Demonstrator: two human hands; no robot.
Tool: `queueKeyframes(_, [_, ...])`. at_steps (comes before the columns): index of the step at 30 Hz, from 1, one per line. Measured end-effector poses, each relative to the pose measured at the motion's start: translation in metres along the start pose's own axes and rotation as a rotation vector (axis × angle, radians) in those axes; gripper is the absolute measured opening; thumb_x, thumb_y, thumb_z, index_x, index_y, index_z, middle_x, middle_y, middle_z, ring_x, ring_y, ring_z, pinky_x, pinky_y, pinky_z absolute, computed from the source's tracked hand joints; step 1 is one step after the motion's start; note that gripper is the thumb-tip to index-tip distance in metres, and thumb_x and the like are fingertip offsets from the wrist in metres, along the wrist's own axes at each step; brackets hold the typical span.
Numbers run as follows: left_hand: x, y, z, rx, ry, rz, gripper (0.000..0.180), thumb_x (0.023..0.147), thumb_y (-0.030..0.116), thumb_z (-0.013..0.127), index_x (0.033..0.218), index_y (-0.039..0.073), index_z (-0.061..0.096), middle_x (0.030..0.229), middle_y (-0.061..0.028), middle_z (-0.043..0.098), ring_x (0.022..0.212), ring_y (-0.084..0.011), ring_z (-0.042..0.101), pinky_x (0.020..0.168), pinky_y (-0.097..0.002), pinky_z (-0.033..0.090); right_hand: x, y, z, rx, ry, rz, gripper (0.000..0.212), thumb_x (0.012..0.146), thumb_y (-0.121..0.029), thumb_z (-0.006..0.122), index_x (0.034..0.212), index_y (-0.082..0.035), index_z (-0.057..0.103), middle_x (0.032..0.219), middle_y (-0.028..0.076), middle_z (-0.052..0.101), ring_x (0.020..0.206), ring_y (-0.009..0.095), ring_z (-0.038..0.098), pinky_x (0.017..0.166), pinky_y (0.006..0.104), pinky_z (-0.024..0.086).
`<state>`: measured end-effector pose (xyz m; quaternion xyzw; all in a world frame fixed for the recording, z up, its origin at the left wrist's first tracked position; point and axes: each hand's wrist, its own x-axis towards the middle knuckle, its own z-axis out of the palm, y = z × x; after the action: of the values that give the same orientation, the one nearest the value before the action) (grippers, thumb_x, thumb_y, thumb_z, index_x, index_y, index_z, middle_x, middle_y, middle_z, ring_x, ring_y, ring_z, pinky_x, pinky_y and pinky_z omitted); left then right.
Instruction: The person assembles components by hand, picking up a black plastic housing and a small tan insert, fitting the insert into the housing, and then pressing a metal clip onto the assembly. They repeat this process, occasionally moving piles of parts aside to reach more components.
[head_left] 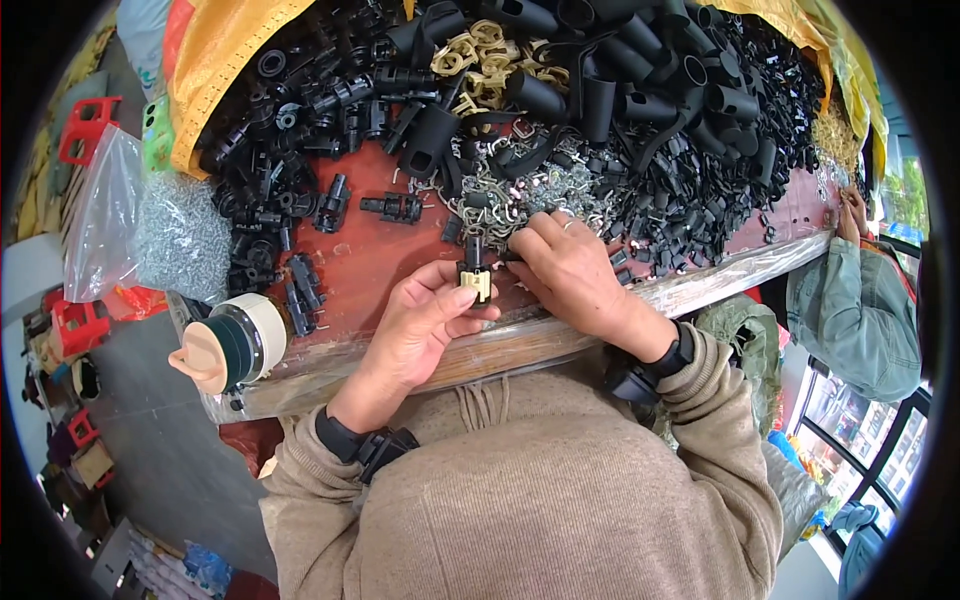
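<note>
Gripped black fitting (473, 268), parts heap (600, 130) beyond.

Matt black plastic parts (640, 110) (metal clips (560, 200) glint).

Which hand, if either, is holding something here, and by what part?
The left hand pinches a small black-and-beige plastic part by its beige lower end. The right hand touches the part's black upper end; whether it grips it cannot be told.

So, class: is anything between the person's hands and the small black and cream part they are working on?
Nothing visible. The left hand already pinches the small black and cream part at the table edge, and the right hand touches it from the right. The loose black pieces lie behind.
</note>
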<state>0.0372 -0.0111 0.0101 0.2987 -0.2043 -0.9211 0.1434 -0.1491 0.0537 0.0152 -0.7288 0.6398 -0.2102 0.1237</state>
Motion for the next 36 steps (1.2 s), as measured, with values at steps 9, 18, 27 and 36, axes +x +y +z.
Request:
queueKeyframes(9, [0.009,-0.004,0.014,0.113,0.14,0.138,0.032,0.077,0.007,0.062,0.105,-0.002,0.05,0.092,-0.0094,0.06,0.077,-0.0165,0.061,0.064,-0.0227,0.049,-0.009,-0.006,-0.017,0.244,-0.012,-0.043,0.018,0.07,-0.002,0.059,0.085,-0.003,0.05,0.076,0.009,0.05,0.07,0.026,0.05,0.06,0.0338,0.041])
queueKeyframes(18, [0.014,-0.012,0.021,0.155,0.067,-0.003,0.036,0.076,0.009,0.063,0.108,-0.002,0.051,0.093,-0.0075,0.06,0.079,-0.0144,0.06,0.066,-0.0226,0.048,-0.02,-0.015,-0.027,0.688,0.099,0.213,0.02,0.075,-0.007,0.062,0.091,0.0,0.054,0.075,0.006,0.054,0.065,0.016,0.051,0.057,0.0277,0.041])
queueKeyframes(27, [0.015,-0.013,0.02,0.065,0.025,-0.11,0.026,0.079,0.012,0.06,0.102,0.001,0.055,0.091,-0.0066,0.061,0.081,-0.0155,0.06,0.068,-0.0235,0.05,-0.025,-0.011,-0.019,0.73,0.171,0.24,0.021,0.071,-0.009,0.066,0.09,-0.002,0.059,0.075,0.006,0.052,0.065,0.015,0.051,0.057,0.025,0.04])
queueKeyframes(36, [0.017,-0.014,0.023,0.148,-0.009,-0.119,0.024,0.081,0.016,0.058,0.099,0.0,0.056,0.091,-0.0078,0.061,0.077,-0.0165,0.061,0.064,-0.0237,0.05,-0.033,-0.007,-0.009,0.604,0.247,0.119,0.026,0.068,-0.006,0.068,0.093,-0.003,0.06,0.078,0.006,0.053,0.069,0.015,0.049,0.058,0.0241,0.039])
